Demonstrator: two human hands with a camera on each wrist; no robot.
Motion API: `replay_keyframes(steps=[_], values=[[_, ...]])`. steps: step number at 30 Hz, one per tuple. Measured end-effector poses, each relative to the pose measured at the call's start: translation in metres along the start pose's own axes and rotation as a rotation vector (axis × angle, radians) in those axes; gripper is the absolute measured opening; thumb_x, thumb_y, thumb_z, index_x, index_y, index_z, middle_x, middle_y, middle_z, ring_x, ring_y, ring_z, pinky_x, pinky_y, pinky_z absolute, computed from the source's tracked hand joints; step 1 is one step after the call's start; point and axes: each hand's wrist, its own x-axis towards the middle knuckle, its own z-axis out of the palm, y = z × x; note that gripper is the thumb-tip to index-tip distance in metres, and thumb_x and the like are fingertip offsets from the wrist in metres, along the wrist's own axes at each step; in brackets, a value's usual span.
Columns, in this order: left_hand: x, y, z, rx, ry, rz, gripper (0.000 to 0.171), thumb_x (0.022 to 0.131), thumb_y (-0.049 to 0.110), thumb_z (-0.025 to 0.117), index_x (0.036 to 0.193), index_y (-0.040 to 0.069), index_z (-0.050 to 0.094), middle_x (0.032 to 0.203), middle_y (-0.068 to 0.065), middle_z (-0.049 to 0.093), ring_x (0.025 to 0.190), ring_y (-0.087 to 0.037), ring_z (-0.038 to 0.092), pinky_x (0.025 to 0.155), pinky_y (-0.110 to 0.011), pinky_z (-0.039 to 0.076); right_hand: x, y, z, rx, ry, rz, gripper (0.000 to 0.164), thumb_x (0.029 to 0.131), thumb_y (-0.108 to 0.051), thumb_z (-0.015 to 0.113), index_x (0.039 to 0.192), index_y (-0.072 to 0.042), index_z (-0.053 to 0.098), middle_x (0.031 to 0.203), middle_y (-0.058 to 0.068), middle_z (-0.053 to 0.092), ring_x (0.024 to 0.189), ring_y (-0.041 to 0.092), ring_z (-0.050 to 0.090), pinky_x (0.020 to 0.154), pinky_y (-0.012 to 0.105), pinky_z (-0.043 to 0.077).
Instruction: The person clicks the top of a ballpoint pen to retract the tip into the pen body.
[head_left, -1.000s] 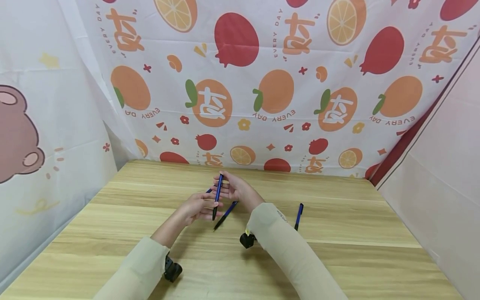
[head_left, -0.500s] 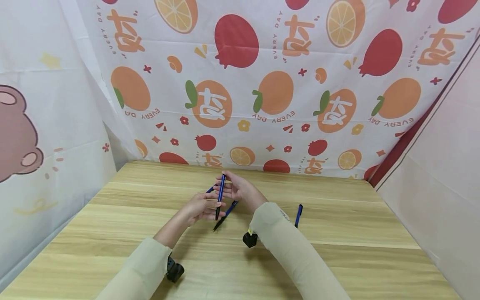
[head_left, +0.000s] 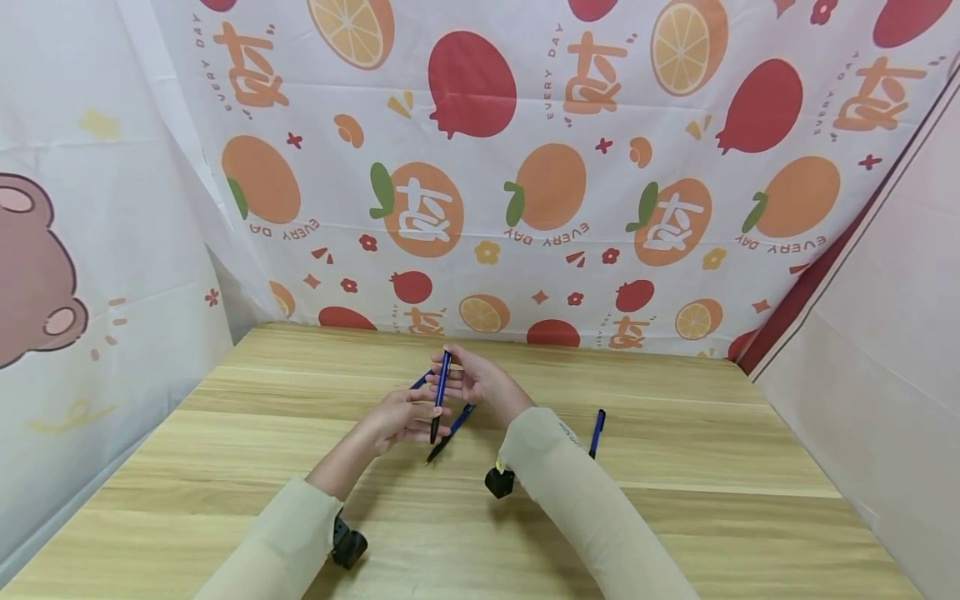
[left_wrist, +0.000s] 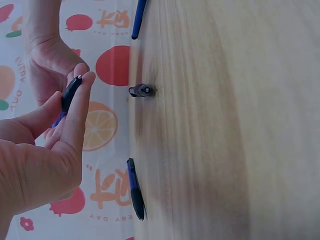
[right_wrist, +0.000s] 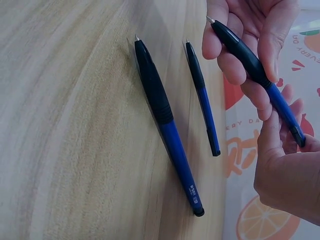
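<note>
A blue ballpoint pen [head_left: 441, 387] with a black grip is held up between the two hands, its tip pointing down toward the person. My left hand [head_left: 393, 418] pinches it at the black grip [right_wrist: 242, 54], thumb on one side and fingers on the other. At the far end, my right hand [head_left: 480, 382] has its thumb by the push button and its fingers around the blue barrel [right_wrist: 286, 111]. In the right wrist view, the metal tip [right_wrist: 210, 20] sticks out. Below the hands, a similar pen [head_left: 453, 432] lies on the table, and another pen [head_left: 422, 380] lies partly hidden behind them.
A further blue pen [head_left: 597, 432] lies to the right, partly covered by the right sleeve [head_left: 570, 483]. The wooden table [head_left: 720, 525] ends at a fruit-printed cloth [head_left: 487, 150] behind, with pale cloths at both sides.
Both hands have shifted slightly to the right with the pen between them, mostly in the first half second. Their hold looks the same, and the pens on the table lie as before.
</note>
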Motion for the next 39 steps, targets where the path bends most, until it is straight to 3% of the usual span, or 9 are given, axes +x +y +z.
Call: replay_keyframes(steps=[3, 12, 23, 27, 31, 36, 39], values=[[-0.0004, -0.0001, -0.0001, -0.002, 0.001, -0.002, 0.044, 0.094, 0.0, 0.047, 0.132, -0.015, 0.031, 0.118, -0.029, 0.053, 0.097, -0.039, 0.059, 0.081, -0.045, 0.048, -0.0005, 0.0001, -0.0001, -0.002, -0.005, -0.001, 0.035, 0.096, -0.032, 0.048, 0.109, -0.002, 0.06, 0.089, 0.008, 0.063, 0.113, 0.03, 0.051, 0.093, 0.041, 0.041], [-0.0011, -0.0001, -0.0002, -0.012, 0.0, 0.01, 0.043, 0.094, 0.0, 0.047, 0.131, -0.015, 0.032, 0.115, -0.027, 0.055, 0.097, -0.04, 0.058, 0.081, -0.046, 0.048, 0.0002, 0.0004, -0.0001, -0.011, -0.012, 0.003, 0.045, 0.096, -0.033, 0.047, 0.126, 0.0, 0.052, 0.087, 0.007, 0.062, 0.112, 0.029, 0.052, 0.094, 0.04, 0.041], [-0.0034, 0.0013, 0.001, -0.019, 0.007, 0.008, 0.043, 0.094, -0.001, 0.048, 0.131, -0.015, 0.032, 0.114, -0.026, 0.056, 0.098, -0.041, 0.058, 0.082, -0.046, 0.047, 0.0026, 0.0015, 0.0002, -0.005, -0.006, -0.003, 0.039, 0.096, -0.032, 0.048, 0.117, 0.0, 0.057, 0.088, 0.008, 0.062, 0.11, 0.03, 0.054, 0.093, 0.041, 0.041], [-0.0035, 0.001, 0.0008, -0.024, 0.006, -0.001, 0.044, 0.093, -0.001, 0.048, 0.131, -0.016, 0.031, 0.114, -0.026, 0.057, 0.098, -0.041, 0.058, 0.081, -0.046, 0.047, 0.001, 0.0018, 0.001, 0.012, -0.003, -0.003, 0.039, 0.096, -0.034, 0.047, 0.111, -0.001, 0.06, 0.109, 0.014, 0.06, 0.112, 0.031, 0.052, 0.092, 0.042, 0.042], [-0.0045, 0.0014, 0.0014, -0.021, 0.003, -0.007, 0.044, 0.093, -0.002, 0.048, 0.131, -0.016, 0.03, 0.115, -0.028, 0.055, 0.098, -0.041, 0.058, 0.082, -0.046, 0.047, 0.0003, 0.0014, 0.0007, 0.03, -0.016, 0.008, 0.038, 0.096, -0.036, 0.046, 0.106, -0.002, 0.061, 0.132, 0.018, 0.045, 0.116, 0.031, 0.048, 0.093, 0.043, 0.041], [-0.0053, 0.0021, 0.0014, -0.02, -0.005, -0.007, 0.045, 0.093, -0.001, 0.047, 0.132, -0.016, 0.03, 0.117, -0.028, 0.054, 0.098, -0.04, 0.058, 0.081, -0.045, 0.048, 0.0001, 0.0011, -0.0005, 0.049, -0.017, 0.006, 0.038, 0.095, -0.037, 0.049, 0.102, -0.002, 0.061, 0.128, 0.018, 0.048, 0.118, 0.032, 0.046, 0.094, 0.043, 0.04], [-0.0052, 0.0015, 0.0001, -0.028, -0.026, 0.005, 0.047, 0.093, 0.001, 0.05, 0.132, -0.015, 0.03, 0.117, -0.028, 0.054, 0.098, -0.039, 0.059, 0.081, -0.044, 0.048, -0.0004, 0.0006, -0.0001, 0.053, -0.017, 0.001, 0.041, 0.095, -0.037, 0.048, 0.108, 0.0, 0.06, 0.127, 0.019, 0.049, 0.118, 0.033, 0.046, 0.094, 0.043, 0.039]])
